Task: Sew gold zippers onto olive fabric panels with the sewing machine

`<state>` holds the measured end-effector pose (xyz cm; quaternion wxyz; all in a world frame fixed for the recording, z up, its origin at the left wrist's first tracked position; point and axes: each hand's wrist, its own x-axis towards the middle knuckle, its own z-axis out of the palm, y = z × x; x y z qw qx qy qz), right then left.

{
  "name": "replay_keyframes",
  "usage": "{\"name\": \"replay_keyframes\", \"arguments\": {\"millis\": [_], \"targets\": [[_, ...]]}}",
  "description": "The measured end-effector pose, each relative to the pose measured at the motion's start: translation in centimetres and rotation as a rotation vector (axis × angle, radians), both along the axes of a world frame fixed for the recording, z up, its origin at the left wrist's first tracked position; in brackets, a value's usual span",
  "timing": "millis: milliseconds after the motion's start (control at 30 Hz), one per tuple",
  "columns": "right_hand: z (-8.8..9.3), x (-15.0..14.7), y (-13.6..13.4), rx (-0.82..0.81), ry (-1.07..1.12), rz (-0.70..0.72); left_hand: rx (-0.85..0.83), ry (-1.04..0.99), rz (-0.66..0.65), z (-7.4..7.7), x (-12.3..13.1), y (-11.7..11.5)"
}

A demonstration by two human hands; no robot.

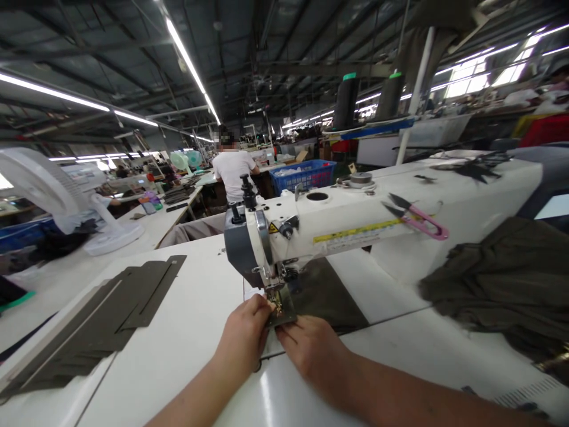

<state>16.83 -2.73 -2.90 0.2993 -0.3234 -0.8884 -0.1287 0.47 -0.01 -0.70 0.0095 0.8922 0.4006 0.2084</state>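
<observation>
A white industrial sewing machine [338, 222] stands across the table, its needle and presser foot [276, 296] down at the middle. A dark olive fabric piece [324, 293] lies under the foot. My left hand [243, 335] has its fingers curled and pinches the near edge of that fabric just left of the foot. My right hand [311, 350] lies on the same edge just to the right, fingers pressed together on the cloth. Pink thread snips [420, 218] rest on top of the machine arm.
A stack of cut olive pieces [111, 314] lies at the left of the table, a crumpled dark garment pile [507, 281] at the right. A white fan [66, 196] stands at far left. A person in a white shirt [233, 169] sits ahead; a blue crate [306, 175] lies beyond.
</observation>
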Motion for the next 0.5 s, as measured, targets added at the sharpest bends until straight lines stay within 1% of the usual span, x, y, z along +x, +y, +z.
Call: {"name": "replay_keyframes", "arguments": {"millis": [100, 133, 200, 267, 300, 400, 467, 500], "targets": [[0.5, 0.5, -0.4, -0.107, 0.066, -0.021, -0.046, 0.003, 0.051, 0.1, 0.1, -0.4], [0.7, 0.7, -0.6, -0.123, 0.092, -0.058, -0.06, -0.003, 0.068, 0.2, 0.1, -0.7], [1.2, 0.8, -0.8, -0.13, 0.131, -0.18, -0.085, -0.031, 0.106, 0.2, 0.3, -1.2], [1.6, 0.7, -0.7, -0.154, 0.135, -0.283, -0.108, -0.081, 0.153, 0.3, 0.7, -1.6], [1.8, 0.5, -0.5, -0.183, 0.126, -0.298, -0.119, -0.11, 0.176, 0.4, 0.8, -1.8], [2.3, 0.0, 0.5, -0.317, 0.104, -0.258, -0.145, -0.183, 0.211, 0.8, 1.2, -2.3], [2.3, -0.2, 1.2, -0.383, 0.117, -0.253, -0.13, -0.188, 0.237, 1.3, 1.1, -2.9], [2.3, -0.1, 1.6, -0.403, 0.13, -0.262, -0.116, -0.175, 0.27, 1.5, 1.0, -3.2]]}}
